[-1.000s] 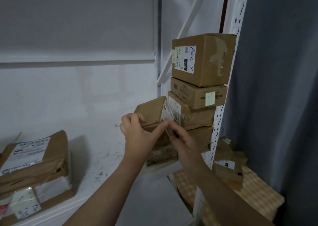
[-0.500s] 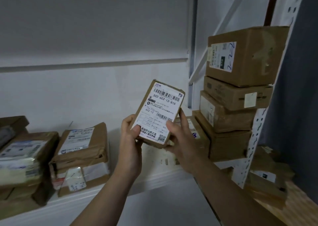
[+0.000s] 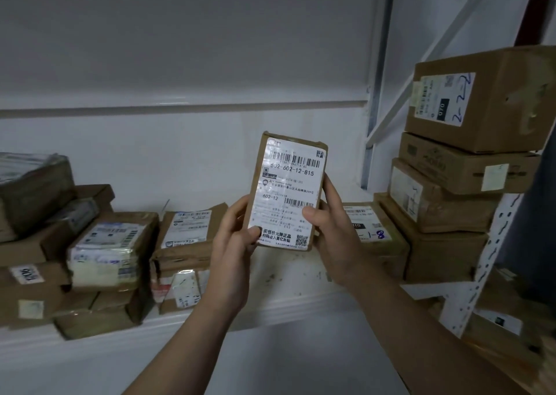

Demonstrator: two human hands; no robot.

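Note:
A small flat cardboard parcel with a white shipping label facing me is held upright in front of the white shelf. My left hand grips its lower left edge, thumb on the label's bottom corner. My right hand grips its right edge, thumb on the label and fingers behind the parcel.
A white shelf carries stacked parcels at the left and middle. A tall stack of cardboard boxes stands at the right beside a perforated white upright. A low box marked 1-8 lies behind my right hand.
The parcel was picked off the shelf beside the right stack and turned label-up. It now stands more upright, and the view has swung left, showing more parcels.

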